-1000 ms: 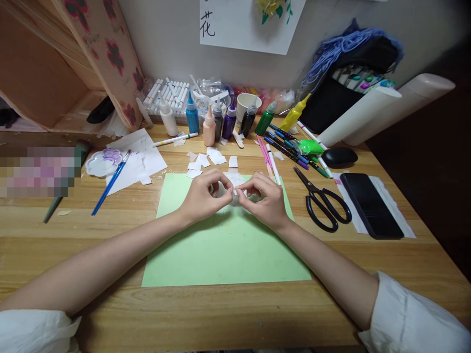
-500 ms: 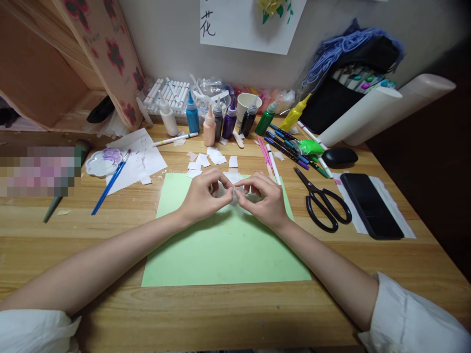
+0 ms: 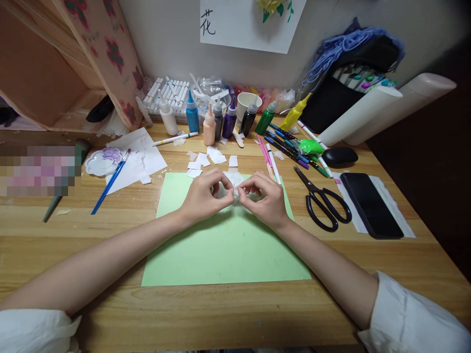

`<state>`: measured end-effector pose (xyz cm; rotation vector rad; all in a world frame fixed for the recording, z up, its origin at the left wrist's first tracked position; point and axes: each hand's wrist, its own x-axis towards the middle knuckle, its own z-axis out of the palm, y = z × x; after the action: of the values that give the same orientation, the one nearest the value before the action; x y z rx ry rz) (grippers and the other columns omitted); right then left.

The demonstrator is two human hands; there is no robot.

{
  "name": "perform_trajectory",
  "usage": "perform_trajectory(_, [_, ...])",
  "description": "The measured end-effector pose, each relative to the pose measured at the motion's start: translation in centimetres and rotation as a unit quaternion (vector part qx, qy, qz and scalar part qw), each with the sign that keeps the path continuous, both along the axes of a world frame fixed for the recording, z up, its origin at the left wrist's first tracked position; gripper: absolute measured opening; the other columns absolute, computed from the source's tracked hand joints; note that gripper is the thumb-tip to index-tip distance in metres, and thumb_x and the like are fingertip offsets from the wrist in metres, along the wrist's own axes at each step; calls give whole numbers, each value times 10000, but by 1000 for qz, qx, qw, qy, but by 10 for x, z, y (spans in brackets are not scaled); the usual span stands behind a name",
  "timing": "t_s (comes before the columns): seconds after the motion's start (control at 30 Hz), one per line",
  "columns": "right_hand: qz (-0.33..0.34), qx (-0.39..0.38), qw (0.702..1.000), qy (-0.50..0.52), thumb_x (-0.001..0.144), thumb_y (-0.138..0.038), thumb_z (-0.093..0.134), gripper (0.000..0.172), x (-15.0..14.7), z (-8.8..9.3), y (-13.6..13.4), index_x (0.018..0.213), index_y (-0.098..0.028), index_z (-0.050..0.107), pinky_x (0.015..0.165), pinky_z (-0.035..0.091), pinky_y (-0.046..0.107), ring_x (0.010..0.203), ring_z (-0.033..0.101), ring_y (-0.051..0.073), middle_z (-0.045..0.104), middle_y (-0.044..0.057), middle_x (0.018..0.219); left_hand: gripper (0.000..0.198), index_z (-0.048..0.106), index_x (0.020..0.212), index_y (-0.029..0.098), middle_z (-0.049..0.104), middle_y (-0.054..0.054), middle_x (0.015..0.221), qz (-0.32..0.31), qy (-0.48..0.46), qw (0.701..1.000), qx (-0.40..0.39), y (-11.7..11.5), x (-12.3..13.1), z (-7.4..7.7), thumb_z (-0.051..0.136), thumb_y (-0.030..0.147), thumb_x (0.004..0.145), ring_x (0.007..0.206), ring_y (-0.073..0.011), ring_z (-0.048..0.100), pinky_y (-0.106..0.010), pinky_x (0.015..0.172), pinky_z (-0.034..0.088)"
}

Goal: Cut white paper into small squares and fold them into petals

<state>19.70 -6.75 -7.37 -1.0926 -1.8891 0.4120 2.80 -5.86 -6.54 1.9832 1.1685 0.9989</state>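
Clock centred on the pinched piece, 12 = away from person

Left hand (image 3: 208,193) at 9 o'clock, right hand (image 3: 267,198) at 3 o'clock, tips almost meeting; thumb and index of each set narrow, closed on a small white piece (image 3: 236,191), mostly hidden by the fingers, exact shape can't tell; other fingers curled in

Piece sits over the green sheet (image 3: 228,260), toward its 12 o'clock edge; whether it touches the sheet, can't tell

Sheet lies flat on the wooden desk (image 3: 184,318); white paper scraps (image 3: 217,156) loose at 11 to 12, near the hands

3 o'clock: black scissors (image 3: 312,189) beside the sheet, blades toward 11; farther out, dark phone (image 3: 371,206) on a white paper

2 o'clock: pens (image 3: 287,149) in a pile, bright green packet (image 3: 309,146) on them

Between 10 and 2: row of upright-ish squeeze bottles, incl. peach bottle (image 3: 209,130), yellow one tilted; paper cup (image 3: 246,102) just behind

9 to 10: blue brush (image 3: 110,184) lying partly on a creased white sheet (image 3: 147,154), palette (image 3: 97,164) with purple paint beside it
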Motion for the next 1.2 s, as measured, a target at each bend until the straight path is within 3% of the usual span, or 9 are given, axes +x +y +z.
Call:
perform_trajectory(0.53, [-68,-76,985,137,775,-184,547,57,2,-5,3,739,-197,505,492,365,229,574,450,102,499,-27,671,38,533,678,162,483,24,632,35,2,999,-5,1,1,2,559,140,692,543,-81,398,-210,511,337])
perform_trajectory(0.73, [-127,0,969,210,801,-160,492,58,6,-9,6,774,-206,469,563,394,247,609,459,111,474,-22,712,32,523,674,162,496,24,666,28,16,999,-14,1,-1,3,529,138,693,529,-73,400,-212,517,344])
perform_trajectory(0.83, [-137,23,974,181,803,-154,485,65,6,-7,5,775,-209,464,554,380,252,594,442,117,468,-20,709,31,508,685,169,487,28,657,15,51,999,-2,-2,-1,4,529,147,692,547,-86,410,-222,534,346])
perform_trajectory(0.9, [-92,11,991,97,790,-153,510,81,5,-4,4,741,-209,476,555,370,263,600,436,129,474,-15,689,34,505,697,174,485,26,662,14,86,996,14,-5,-1,4,535,160,691,582,-100,432,-231,561,354])
perform_trajectory(0.97, [-25,1,1000,-4,775,-162,536,101,4,-1,3,694,-205,495,606,376,289,673,461,159,494,5,694,20,502,711,175,506,15,701,38,109,993,32,-5,-2,5,521,170,710,626,-113,454,-240,589,360])
perform_trajectory(1.03, [12,-2,999,-42,804,-179,506,133,3,2,2,674,-202,503,647,378,310,706,471,172,505,17,698,27,496,716,175,532,4,734,85,110,989,46,1,-7,8,489,175,742,642,-118,462,-245,605,363])
perform_trajectory(1.2, [-8,-21,1000,2,869,-184,432,218,3,1,4,652,-203,443,600,356,288,638,442,149,469,-2,641,135,552,708,178,609,-22,741,203,144,967,48,35,-37,26,468,250,786,642,-142,514,-242,564,356])
